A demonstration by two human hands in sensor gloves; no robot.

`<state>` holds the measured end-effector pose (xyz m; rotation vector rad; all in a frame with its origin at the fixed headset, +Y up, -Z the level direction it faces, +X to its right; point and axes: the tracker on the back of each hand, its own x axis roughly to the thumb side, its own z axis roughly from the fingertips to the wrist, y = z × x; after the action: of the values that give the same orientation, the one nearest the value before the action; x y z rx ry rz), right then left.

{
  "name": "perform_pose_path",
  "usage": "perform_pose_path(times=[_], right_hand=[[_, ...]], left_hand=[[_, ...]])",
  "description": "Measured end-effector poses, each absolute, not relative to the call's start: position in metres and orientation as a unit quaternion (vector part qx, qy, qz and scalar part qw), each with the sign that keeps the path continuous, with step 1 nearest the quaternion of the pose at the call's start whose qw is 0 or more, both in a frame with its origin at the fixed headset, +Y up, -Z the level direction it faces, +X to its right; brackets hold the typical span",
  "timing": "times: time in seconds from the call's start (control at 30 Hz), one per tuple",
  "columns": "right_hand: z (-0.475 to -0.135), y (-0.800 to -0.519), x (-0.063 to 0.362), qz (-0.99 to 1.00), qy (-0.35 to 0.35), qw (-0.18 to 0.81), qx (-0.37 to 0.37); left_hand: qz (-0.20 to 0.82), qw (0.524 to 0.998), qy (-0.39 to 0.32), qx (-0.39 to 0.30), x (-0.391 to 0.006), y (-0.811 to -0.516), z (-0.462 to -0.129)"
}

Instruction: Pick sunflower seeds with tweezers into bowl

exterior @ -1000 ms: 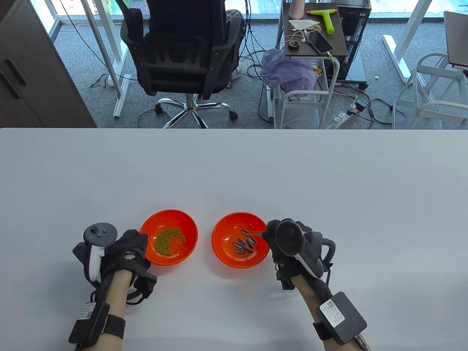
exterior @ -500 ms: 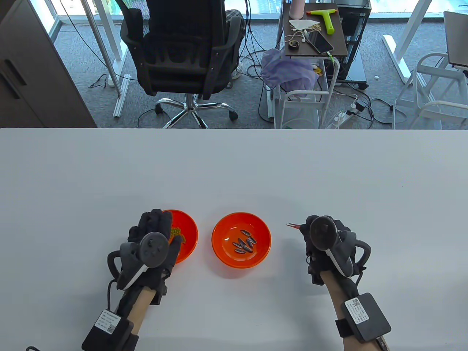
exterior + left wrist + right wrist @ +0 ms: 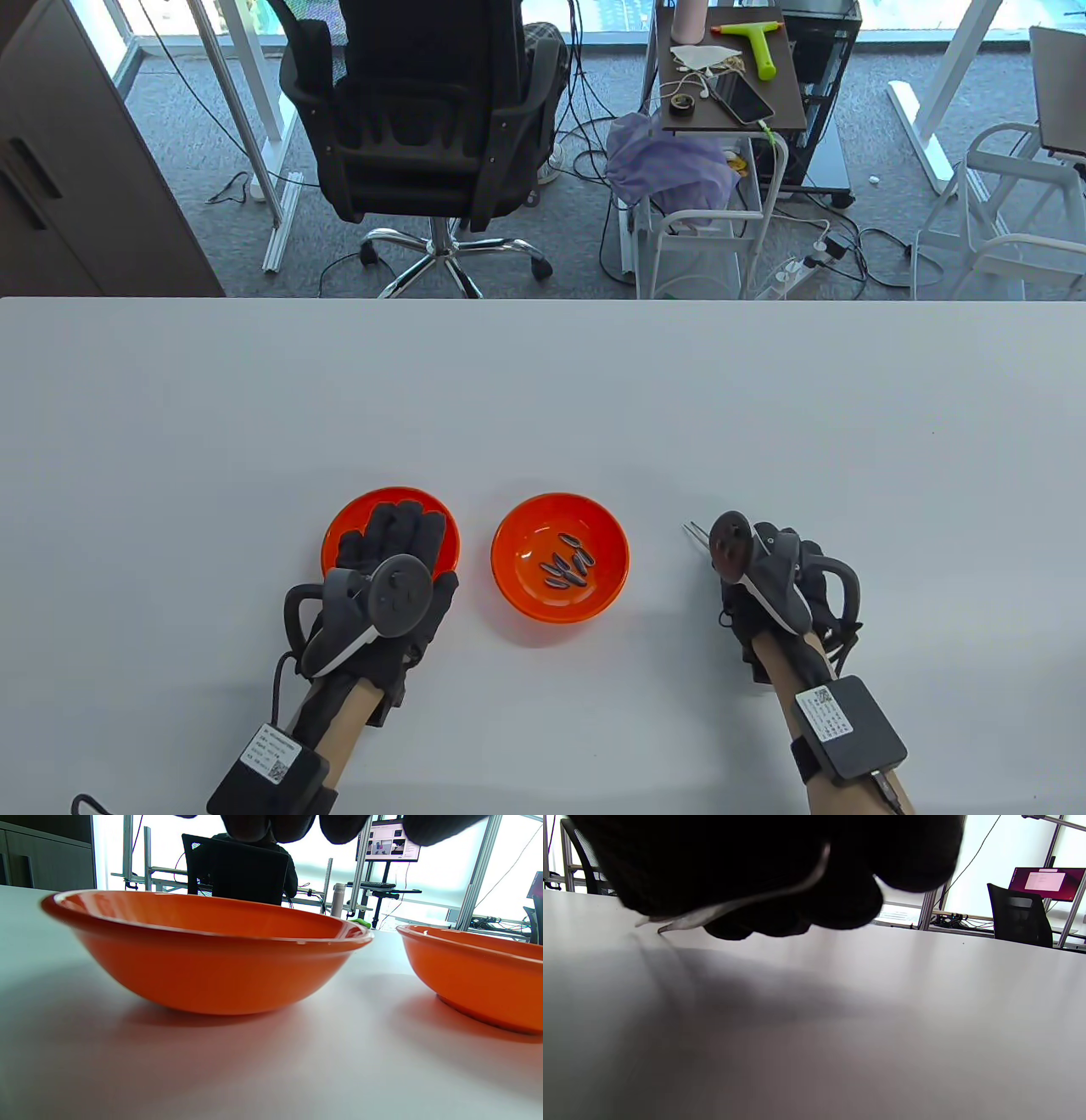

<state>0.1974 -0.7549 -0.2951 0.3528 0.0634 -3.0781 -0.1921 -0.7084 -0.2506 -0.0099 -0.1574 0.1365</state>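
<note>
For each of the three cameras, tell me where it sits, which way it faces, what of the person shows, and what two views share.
Table view: high, looking down at the white table; left hand over the left bowl, right hand holding tweezers.
Left wrist view: near the tabletop, facing the left bowl; fingers at the top edge.
Right wrist view: low, facing across bare table; dark glove and tweezers.
Shared: the seed bowl appears in table and left wrist views.

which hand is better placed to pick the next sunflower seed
Right: the right hand holds the tweezers beside the seed bowl. The left hand lies over the other bowl, without a tool.
</note>
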Motion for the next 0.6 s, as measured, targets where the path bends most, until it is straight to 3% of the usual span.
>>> perform_pose_path(times=[0.37, 0.6], right_hand=[[-0.294, -0.758, 0.191, -0.991, 0.013, 0.066, 0.118], [-0.284, -0.748, 0.181, -0.996, 0.03, 0.041, 0.079]], left_hand=[[0.066, 0.995, -0.075, -0.003, -0.193, -0.708, -0.25], [0.063, 0.995, -0.073, -0.001, -0.194, -0.709, -0.25]])
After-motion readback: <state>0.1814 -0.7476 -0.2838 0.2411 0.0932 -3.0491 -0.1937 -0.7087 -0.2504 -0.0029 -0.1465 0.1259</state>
